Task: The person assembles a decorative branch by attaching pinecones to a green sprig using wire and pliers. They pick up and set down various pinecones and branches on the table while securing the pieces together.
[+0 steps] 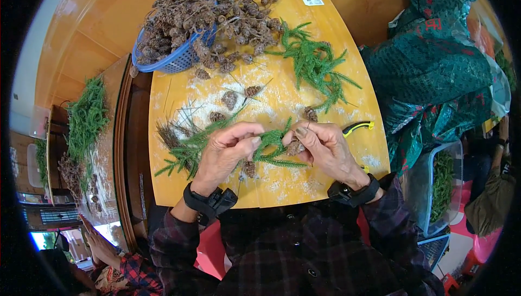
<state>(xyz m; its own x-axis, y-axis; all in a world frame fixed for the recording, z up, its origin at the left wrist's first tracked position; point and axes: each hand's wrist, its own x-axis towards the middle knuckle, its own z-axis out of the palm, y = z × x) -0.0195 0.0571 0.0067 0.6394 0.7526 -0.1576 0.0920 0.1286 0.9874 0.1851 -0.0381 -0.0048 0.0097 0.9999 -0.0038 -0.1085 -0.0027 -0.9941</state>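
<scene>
My left hand (225,152) and my right hand (324,149) meet over the near part of a yellow wooden table (347,108). Together they grip a bunch of green needle sprigs (271,141) that trails left across the table. My right hand also pinches a small brown cone (294,146) against the sprigs. Another cone (249,169) lies just under my left hand. Both wrists wear black bands.
A blue basket (179,60) heaped with brown cones on twigs (211,13) sits at the far left. Loose green sprigs (315,65) lie far right. Yellow-handled cutters (357,128) rest beside my right hand. Single cones (229,99) and white dust dot the middle. Green bags (434,73) stand right.
</scene>
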